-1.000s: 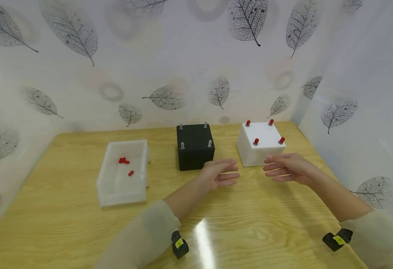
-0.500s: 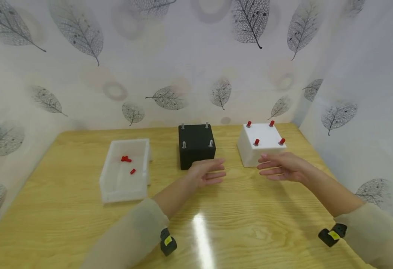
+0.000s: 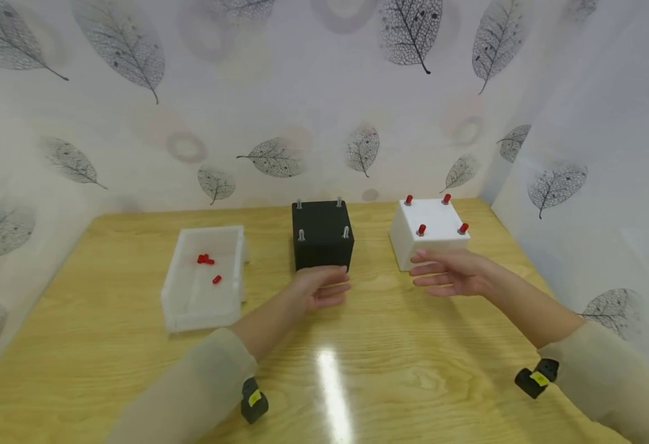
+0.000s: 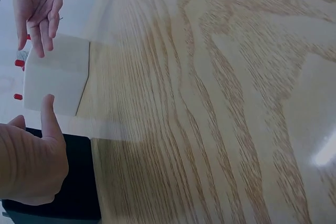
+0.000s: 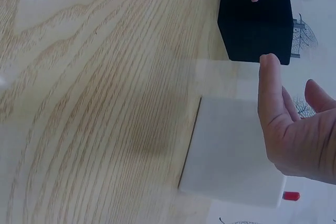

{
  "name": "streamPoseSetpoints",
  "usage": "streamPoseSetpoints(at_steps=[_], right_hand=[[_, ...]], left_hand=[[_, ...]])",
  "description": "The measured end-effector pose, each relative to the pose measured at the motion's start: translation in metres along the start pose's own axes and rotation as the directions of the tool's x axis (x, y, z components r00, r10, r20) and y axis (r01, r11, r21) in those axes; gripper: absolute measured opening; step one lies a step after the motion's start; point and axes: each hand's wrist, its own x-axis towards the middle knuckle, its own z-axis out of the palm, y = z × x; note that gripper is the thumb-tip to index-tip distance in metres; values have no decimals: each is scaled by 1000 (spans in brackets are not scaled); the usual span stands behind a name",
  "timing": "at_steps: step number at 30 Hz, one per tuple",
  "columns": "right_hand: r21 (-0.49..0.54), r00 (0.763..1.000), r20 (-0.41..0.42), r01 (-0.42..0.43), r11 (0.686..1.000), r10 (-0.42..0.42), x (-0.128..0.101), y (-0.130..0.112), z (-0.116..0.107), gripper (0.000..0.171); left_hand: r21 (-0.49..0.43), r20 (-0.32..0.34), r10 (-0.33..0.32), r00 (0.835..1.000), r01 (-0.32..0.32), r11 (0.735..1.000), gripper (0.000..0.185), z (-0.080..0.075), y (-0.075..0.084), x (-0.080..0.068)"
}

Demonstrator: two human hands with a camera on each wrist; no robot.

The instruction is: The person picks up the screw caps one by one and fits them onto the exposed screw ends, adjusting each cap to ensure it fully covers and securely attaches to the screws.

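Note:
My left hand (image 3: 320, 290) hovers in front of the black block (image 3: 321, 225), overlapping its lower front edge in the head view, fingers loosely extended and holding nothing. The block carries a bare metal pin (image 3: 301, 235) at each top corner. My right hand (image 3: 449, 273) is in front of the white block (image 3: 432, 219), palm facing the other hand, also holding nothing. Each top corner of the white block bears a pin topped by a red cap (image 3: 421, 229). In the right wrist view, the extended fingers (image 5: 270, 82) overlap the space between the two blocks.
At the left stands a white translucent tray (image 3: 171, 302) with several loose red caps (image 3: 216, 279) inside. All of it rests on a wood-grain table (image 3: 402, 370). A leaf-patterned curtain (image 3: 302, 92) rises behind the table and along its sides.
My left hand has moved left, from between the two blocks to before the black one. The right hand has shifted slightly left. The blocks and caps stay where they were.

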Motion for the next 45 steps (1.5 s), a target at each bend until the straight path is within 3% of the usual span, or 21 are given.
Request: streamPoseSetpoints(at_steps=[4, 10, 16, 20, 28, 31, 36, 40, 45], right_hand=[[3, 1000, -7, -15, 1000, 15, 6, -3, 8, 69], [-16, 999, -38, -21, 1000, 20, 15, -5, 23, 55], [-28, 999, 13, -38, 999, 38, 21, -12, 36, 69], [2, 997, 47, -57, 998, 57, 32, -18, 44, 69], [32, 995, -59, -83, 996, 85, 52, -31, 60, 60], [47, 995, -63, -76, 996, 79, 53, -36, 65, 59], [122, 996, -61, -57, 991, 64, 58, -45, 70, 60], [147, 997, -65, -29, 989, 39, 60, -53, 73, 58], [190, 998, -49, -28, 981, 38, 62, -60, 79, 58]], left_hand=[[22, -29, 6, 1000, -6, 1000, 33, -5, 1, -2], [8, -48, -7, 999, 8, 1000, 27, -14, 1, -4], [20, -52, -28, 998, 29, 999, 31, -19, 0, -14], [22, -54, -31, 998, 32, 999, 34, -26, 4, -16], [-56, -111, -64, 992, 58, 997, 22, -46, 10, -11], [-27, -126, -41, 991, 38, 999, 32, -50, 12, -13], [45, -134, 5, 991, 1, 999, 52, -52, 21, -17], [28, -127, -3, 992, 7, 1000, 56, -54, 34, -16], [47, -168, -24, 986, 33, 998, 59, -55, 53, -15]])
